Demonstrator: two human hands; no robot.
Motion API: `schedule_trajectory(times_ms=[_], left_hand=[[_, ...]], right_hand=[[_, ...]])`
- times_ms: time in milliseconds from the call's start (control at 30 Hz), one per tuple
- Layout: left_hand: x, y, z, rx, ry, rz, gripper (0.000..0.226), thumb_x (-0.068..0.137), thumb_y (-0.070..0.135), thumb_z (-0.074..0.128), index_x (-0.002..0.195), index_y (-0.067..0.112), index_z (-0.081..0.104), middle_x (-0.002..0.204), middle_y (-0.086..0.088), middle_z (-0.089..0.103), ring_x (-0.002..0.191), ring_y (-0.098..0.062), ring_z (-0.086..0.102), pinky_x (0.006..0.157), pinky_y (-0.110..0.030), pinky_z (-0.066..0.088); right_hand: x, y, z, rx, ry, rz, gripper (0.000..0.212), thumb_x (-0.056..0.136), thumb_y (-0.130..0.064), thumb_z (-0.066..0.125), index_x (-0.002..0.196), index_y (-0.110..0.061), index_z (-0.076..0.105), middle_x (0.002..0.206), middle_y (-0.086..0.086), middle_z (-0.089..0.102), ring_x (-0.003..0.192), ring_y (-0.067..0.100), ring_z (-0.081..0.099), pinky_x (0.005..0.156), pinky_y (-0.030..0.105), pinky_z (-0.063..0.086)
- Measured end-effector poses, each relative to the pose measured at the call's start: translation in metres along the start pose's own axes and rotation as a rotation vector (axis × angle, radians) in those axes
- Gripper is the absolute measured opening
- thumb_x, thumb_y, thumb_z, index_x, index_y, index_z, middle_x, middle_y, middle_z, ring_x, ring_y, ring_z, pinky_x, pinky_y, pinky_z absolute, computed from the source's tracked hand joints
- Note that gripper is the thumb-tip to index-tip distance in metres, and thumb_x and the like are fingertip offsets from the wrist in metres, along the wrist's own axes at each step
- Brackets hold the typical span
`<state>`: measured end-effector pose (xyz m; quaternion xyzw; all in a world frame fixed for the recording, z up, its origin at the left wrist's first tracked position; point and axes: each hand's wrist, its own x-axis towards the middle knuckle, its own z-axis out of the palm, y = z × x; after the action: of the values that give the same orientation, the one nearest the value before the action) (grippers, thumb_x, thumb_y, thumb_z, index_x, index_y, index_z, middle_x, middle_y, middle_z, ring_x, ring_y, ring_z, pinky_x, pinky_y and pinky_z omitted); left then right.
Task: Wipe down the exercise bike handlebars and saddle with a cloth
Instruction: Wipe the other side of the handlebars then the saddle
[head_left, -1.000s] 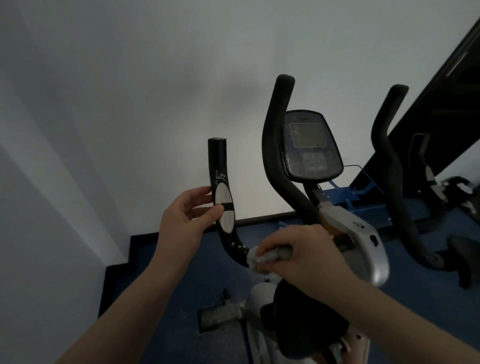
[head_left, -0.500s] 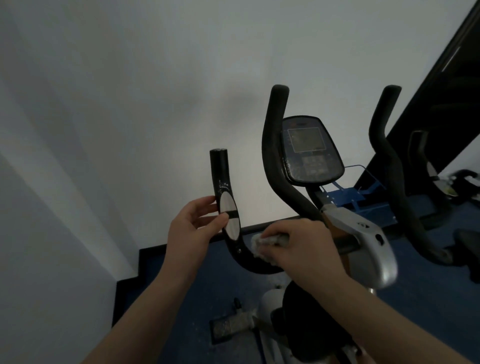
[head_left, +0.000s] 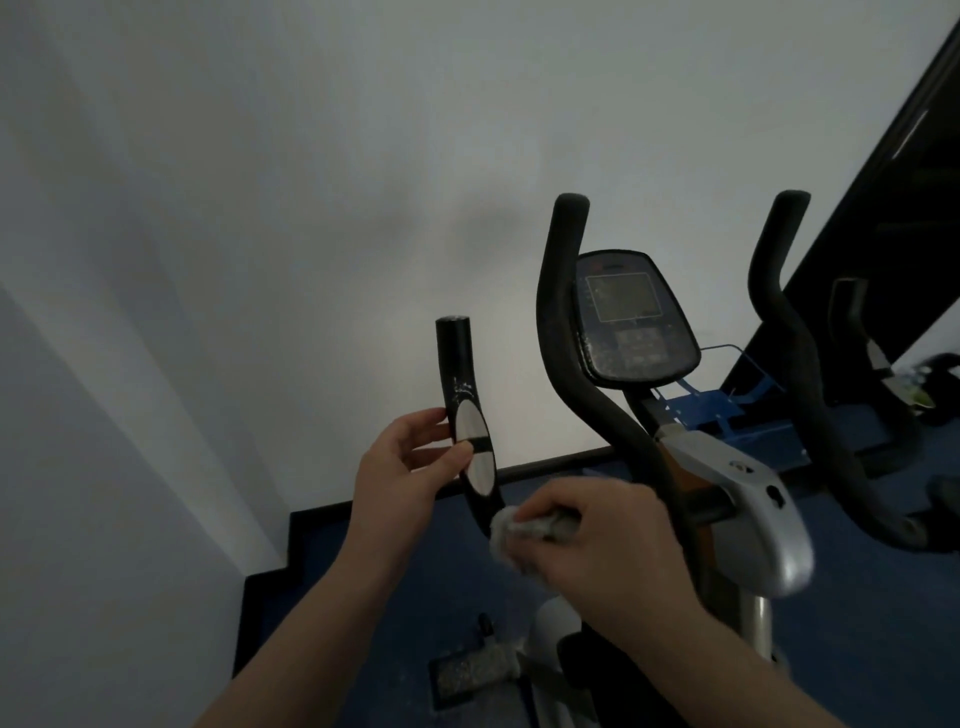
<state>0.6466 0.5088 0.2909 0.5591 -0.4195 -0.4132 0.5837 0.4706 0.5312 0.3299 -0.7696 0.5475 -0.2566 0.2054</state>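
At upright handlebar (head_left: 457, 364): left hand (head_left: 402, 483) fingers grip it; right hand (head_left: 597, 540) clutches cloth (head_left: 511, 535).

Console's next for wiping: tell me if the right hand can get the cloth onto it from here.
Probably yes. The right hand grips the cloth on the low bar, and the console faces it above; only the padded upright handlebar beside it crowds the path.

The right hand (head_left: 597, 540), gripping the cloth (head_left: 511, 535), is sliding leftward along the lower bend of the handlebar (head_left: 470, 421), now closer to the left hand (head_left: 402, 473) than one second ago. The bike is sitting lower in view as the camera is tilting upward.
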Motion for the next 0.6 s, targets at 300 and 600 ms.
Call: schedule_trajectory(times_ms=[300, 600], left_hand=[[-0.004, -0.001, 0.004, -0.05, 0.042, -0.078, 0.029, 0.086, 0.016, 0.065, 0.115, 0.019, 0.062, 0.105, 0.001, 0.071, 0.087, -0.006, 0.068, 0.066, -0.018, 0.051], [-0.005, 0.007, 0.009, -0.228, 0.092, -0.238, 0.034, 0.099, 0.029, 0.038, 0.109, 0.014, 0.066, 0.102, -0.005, 0.074, 0.091, -0.024, 0.07, 0.073, -0.034, 0.053]], right_hand=[[0.031, 0.015, 0.008, 0.12, 0.094, 0.114, 0.011, 0.069, -0.031, 0.08, 0.068, -0.026, 0.07, 0.063, -0.015, 0.067, 0.062, -0.003, 0.062, 0.061, 0.02, 0.053], [0.053, -0.003, 0.025, 0.153, 0.088, -0.249, 0.019, 0.068, -0.02, 0.079, 0.075, -0.031, 0.066, 0.078, -0.016, 0.063, 0.077, 0.0, 0.058, 0.07, 0.018, 0.048]])
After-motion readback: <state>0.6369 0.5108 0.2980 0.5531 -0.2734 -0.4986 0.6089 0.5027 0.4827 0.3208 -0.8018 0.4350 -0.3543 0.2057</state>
